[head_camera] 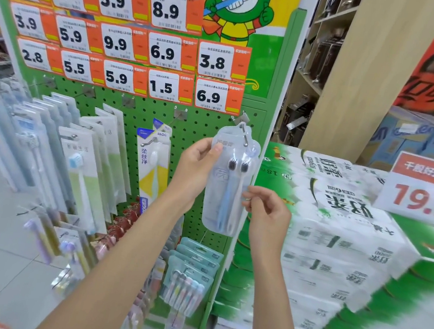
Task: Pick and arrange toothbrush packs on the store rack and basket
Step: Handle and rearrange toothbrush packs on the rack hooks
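**Two hands hold one clear toothbrush pack (227, 193) at the rack's right-hand hook**

Far left, rows of long hanging packs (82, 162) crowd the green pegboard rack (196, 128), with orange-and-white price tags (122, 39) in three rows above them. Next comes a white-and-yellow pack (152, 166) on its own peg. Lower down, teal multi-brush packs (191, 272) hang just under the hands.

The left hand (196, 167) grips the clear toothbrush pack near its top, thumb pressed on the front and fingers curled behind. The pack stands upright in front of the rack's right column, with two dark-bristled brushes inside. Its top edge is at a metal hook (244, 133) whose wire shows over the plastic; whether it is threaded on cannot be told.

The right hand (267, 213) pinches the pack's right edge at mid-height between thumb and forefinger, the other fingers loosely curled.

Just right of the rack, a stack of green-and-white tissue packs (339, 237) stands close beside the right forearm. A 19.8 price sign (426, 193) rests on the stack, and a wooden shelf unit (362, 73) rises behind it.
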`<move>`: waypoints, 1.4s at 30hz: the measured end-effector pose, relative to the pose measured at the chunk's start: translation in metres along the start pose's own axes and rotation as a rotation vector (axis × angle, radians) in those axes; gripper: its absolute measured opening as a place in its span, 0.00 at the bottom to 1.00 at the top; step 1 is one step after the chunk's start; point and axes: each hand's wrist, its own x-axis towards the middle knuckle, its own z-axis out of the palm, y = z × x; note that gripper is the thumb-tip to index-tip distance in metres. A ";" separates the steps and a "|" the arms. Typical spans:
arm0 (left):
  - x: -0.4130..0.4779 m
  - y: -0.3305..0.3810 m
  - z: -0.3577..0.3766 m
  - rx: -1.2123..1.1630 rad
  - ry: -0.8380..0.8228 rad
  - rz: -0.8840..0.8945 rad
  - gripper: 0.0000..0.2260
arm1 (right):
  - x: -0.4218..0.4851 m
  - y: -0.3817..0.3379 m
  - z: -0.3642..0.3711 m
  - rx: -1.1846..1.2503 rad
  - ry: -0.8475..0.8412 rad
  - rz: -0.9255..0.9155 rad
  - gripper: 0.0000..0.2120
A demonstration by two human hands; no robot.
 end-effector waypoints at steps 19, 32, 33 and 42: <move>-0.035 0.011 -0.004 -0.065 -0.013 0.026 0.09 | -0.022 0.000 -0.005 -0.041 -0.043 0.050 0.15; -0.049 -0.025 -0.018 0.034 -0.017 -0.151 0.11 | -0.028 -0.006 -0.004 0.010 -0.275 0.090 0.17; -0.050 -0.027 -0.019 0.052 -0.041 -0.160 0.11 | -0.029 -0.007 0.000 -0.009 -0.266 0.083 0.16; -0.046 -0.033 -0.023 0.032 0.073 -0.188 0.09 | -0.032 -0.004 0.011 0.048 -0.322 0.167 0.08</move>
